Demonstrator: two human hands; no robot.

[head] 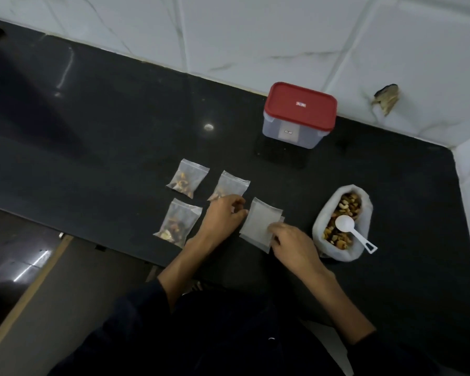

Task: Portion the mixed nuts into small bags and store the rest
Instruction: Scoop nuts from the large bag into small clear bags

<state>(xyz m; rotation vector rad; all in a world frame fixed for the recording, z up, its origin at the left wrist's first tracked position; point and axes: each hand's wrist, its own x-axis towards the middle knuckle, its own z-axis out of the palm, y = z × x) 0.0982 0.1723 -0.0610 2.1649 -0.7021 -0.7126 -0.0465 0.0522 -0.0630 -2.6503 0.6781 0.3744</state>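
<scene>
On the black counter (120, 126), I am peeling one empty bag off the small stack of empty bags (259, 226) and judging it best to pin the stack while lifting a single mouth clear. My left hand (224, 215) is resting at the stack's left edge, fingers curled against it; my right hand (293, 244) is pinching its lower right corner. The sack of mixed nuts (342, 223), a white scoop (349, 230) inside, is sitting just right. Three filled bags (187, 179) are lying left; the red-lidded container (299, 115) is waiting behind.
</scene>
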